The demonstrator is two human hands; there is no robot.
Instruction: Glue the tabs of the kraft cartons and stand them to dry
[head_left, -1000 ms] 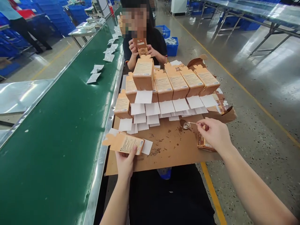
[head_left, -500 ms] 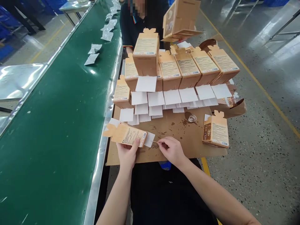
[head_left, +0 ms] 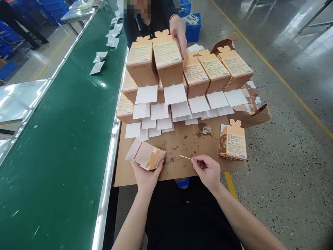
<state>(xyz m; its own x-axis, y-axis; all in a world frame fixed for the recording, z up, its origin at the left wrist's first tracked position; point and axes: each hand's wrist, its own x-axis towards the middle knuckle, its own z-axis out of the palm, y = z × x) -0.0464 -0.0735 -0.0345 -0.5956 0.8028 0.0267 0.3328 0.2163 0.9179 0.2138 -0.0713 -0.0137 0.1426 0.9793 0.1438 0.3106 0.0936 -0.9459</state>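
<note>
My left hand (head_left: pixel 147 175) grips a flattened carton (head_left: pixel 149 154) near the table's front left; its pale flap with a red line faces up. My right hand (head_left: pixel 206 170) pinches a thin cotton swab (head_left: pixel 185 157), whose tip points left and is apart from the carton. Beyond the swab, a small clear dish (head_left: pixel 206 130) rests on the stained brown cardboard (head_left: pixel 179 142). Behind it stand rows of tan cartons (head_left: pixel 196 76) with white flaps (head_left: pixel 199 104) hanging toward me.
A separate carton stack (head_left: pixel 235 142) stands at the table's right. Across the table, a person's hand (head_left: pixel 179 36) touches an upper carton. The green conveyor (head_left: pixel 65 139) with silvery packets (head_left: pixel 97 67) runs along the left; an open cardboard box (head_left: pixel 256 116) lies behind right.
The carton in my left hand has been turned over, showing its pale flap. My right hand and the swab have moved right, away from it. The other person has set a second carton on top.
</note>
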